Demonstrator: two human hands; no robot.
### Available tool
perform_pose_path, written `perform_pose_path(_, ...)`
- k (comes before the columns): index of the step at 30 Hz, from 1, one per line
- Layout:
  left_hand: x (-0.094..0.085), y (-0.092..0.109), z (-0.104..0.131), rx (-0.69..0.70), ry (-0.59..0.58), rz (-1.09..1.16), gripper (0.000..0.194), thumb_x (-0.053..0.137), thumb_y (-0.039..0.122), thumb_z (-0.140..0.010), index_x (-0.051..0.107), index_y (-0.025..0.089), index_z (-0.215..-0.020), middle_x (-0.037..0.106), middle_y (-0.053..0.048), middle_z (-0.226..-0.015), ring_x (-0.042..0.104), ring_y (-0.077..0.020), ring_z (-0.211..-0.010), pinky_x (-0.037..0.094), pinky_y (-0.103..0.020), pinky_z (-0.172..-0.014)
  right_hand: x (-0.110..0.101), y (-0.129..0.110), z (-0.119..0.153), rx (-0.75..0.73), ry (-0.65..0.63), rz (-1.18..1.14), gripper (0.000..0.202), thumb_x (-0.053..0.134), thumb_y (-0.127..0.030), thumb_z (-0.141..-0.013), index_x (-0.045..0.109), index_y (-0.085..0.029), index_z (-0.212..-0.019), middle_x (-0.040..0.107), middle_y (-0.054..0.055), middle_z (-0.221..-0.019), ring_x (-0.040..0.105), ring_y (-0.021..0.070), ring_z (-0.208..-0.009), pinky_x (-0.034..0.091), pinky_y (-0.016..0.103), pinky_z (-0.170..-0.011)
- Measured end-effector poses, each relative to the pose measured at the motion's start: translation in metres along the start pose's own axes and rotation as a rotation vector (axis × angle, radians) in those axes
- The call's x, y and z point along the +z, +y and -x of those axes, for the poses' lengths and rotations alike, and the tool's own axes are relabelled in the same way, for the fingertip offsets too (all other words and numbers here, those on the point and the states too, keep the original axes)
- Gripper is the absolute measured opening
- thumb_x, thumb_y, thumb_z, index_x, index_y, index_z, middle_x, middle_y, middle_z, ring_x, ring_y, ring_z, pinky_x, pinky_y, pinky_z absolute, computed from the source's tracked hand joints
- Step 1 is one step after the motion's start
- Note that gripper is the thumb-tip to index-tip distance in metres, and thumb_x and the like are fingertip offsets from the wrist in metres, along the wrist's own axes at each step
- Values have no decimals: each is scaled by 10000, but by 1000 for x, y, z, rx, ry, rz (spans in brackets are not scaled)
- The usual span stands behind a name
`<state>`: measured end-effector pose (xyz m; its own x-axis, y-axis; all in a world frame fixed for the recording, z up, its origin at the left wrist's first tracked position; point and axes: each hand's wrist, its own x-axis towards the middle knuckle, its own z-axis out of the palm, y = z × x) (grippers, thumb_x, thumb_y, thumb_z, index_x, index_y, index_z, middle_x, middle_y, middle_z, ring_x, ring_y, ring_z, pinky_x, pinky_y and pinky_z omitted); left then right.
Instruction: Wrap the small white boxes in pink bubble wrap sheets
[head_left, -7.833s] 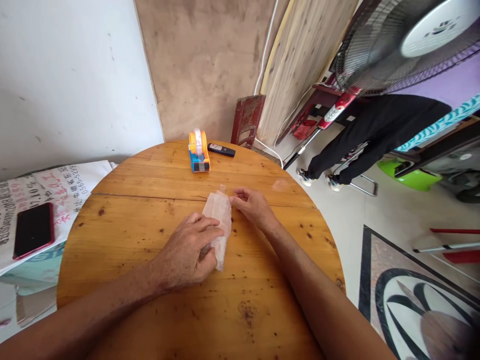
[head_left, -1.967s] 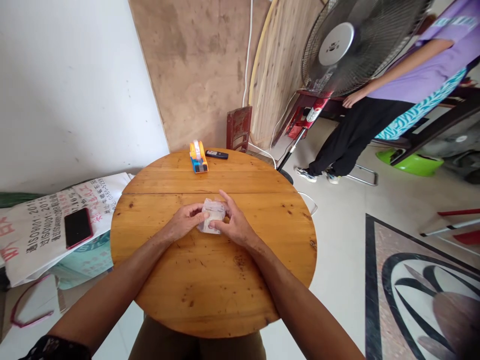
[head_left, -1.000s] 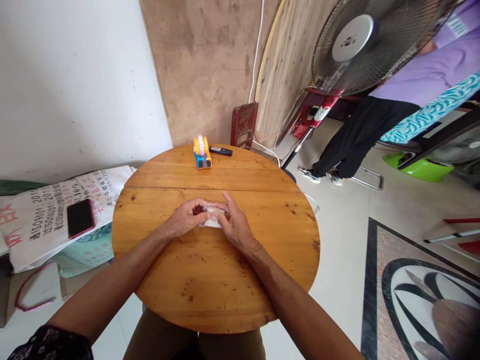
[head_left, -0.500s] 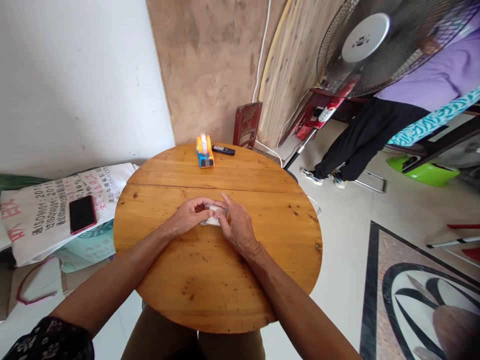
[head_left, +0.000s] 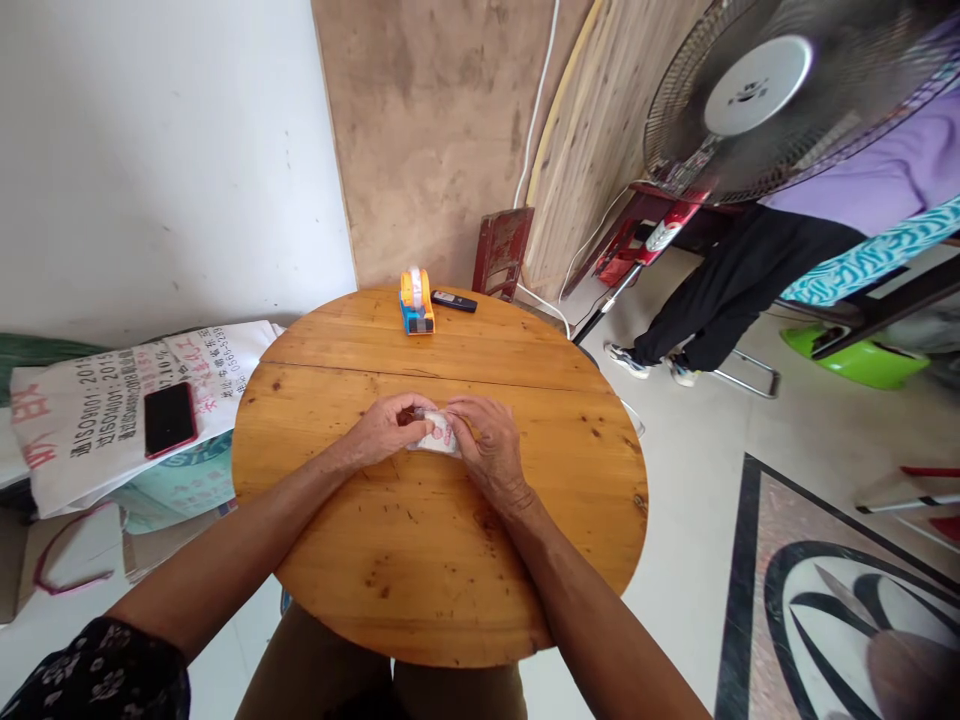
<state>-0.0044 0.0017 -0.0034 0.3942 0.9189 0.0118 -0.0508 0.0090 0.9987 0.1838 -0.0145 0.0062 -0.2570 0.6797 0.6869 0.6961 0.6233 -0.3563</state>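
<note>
Between my hands, over the middle of the round wooden table (head_left: 405, 560), is a small white packet (head_left: 437, 436) with pinkish-red marks and what looks like a clear wrapper. My left hand (head_left: 386, 428) pinches its left end between thumb and fingers. On the opposite end, my right hand (head_left: 489, 445) is closed with its thumb and fingertips at the packet's upper right corner. The fingers cover both ends of it.
At the table's far edge stand an orange and blue tape dispenser (head_left: 417, 302) and a dark remote-like object (head_left: 454, 301). A phone (head_left: 170, 418) lies on printed sacks (head_left: 97, 400) at left. Beyond the table are a red chair (head_left: 502, 250), a fan (head_left: 757, 85) and a person in purple (head_left: 862, 170).
My right hand has shifted slightly right, its fingers now curled toward the packet's corner, and more of the packet's printed face shows. The whole view has shifted a little.
</note>
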Motion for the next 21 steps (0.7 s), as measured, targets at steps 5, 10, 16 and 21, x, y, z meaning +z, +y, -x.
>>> perform_pose_path(5,-2,0,-1,31,-26,-3,307,739,311,-706,638,132,-934,656,-16,-791,571,-113,-659,439,-222,-587,1,-2,-1,-19,-20,2,177,564,-280,-948,727,-234,-894,744,41,-893,646,202,-886,416,361,-801)
perform_pose_path(10,-3,-1,-4,34,-27,-2,301,731,334,-708,631,132,-908,648,-12,-768,566,-113,-651,441,-229,-595,-1,-2,1,-46,-66,16,156,589,-275,-938,741,-246,-925,744,34,-936,632,192,-917,392,361,-830)
perform_pose_path(16,-4,-3,-9,36,26,-62,313,715,351,-717,654,131,-930,646,-4,-769,559,-110,-653,429,-235,-616,-1,-1,1,-101,-69,38,142,598,-219,-922,734,-258,-911,757,27,-984,639,195,-944,378,381,-862)
perform_pose_path(21,-6,-5,-10,43,39,-88,322,702,372,-738,671,137,-956,656,-3,-779,568,-121,-675,425,-239,-621,0,0,2,-52,-103,40,138,598,-223,-915,730,-256,-890,759,34,-1011,648,198,-953,381,395,-880)
